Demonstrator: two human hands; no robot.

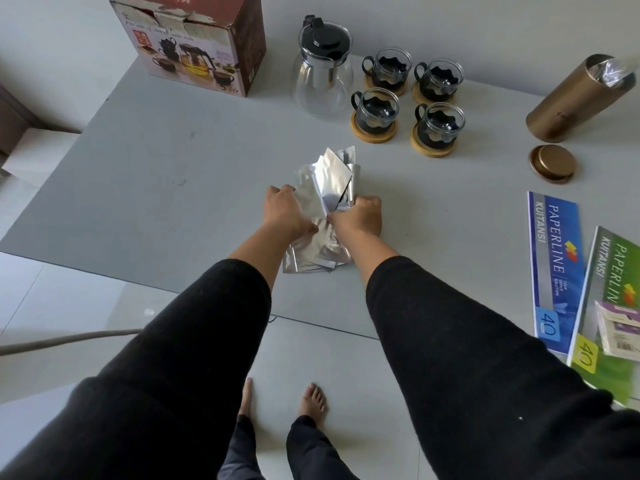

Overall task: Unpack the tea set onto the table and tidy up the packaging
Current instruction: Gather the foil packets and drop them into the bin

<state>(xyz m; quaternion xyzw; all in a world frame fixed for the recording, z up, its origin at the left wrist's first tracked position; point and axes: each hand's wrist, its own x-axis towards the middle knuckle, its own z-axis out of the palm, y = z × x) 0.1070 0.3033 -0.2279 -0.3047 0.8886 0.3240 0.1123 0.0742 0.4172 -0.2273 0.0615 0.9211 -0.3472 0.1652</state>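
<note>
Silver foil packets (pixel 327 209) lie in a loose pile mid-surface, near the teapot (pixel 322 77) and cups (pixel 412 98). Left hand (pixel 285 211) and right hand (pixel 356 218) each have a closed grip on the pile's sides. Best to square the edges together before lifting, since foil probably slides.

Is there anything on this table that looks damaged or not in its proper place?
Yes. The cardboard box at the far left has a torn, peeling top edge. The gold tin at the far right stands open, with its lid lying apart on the table. The teapot and four cups look tidy.
</note>
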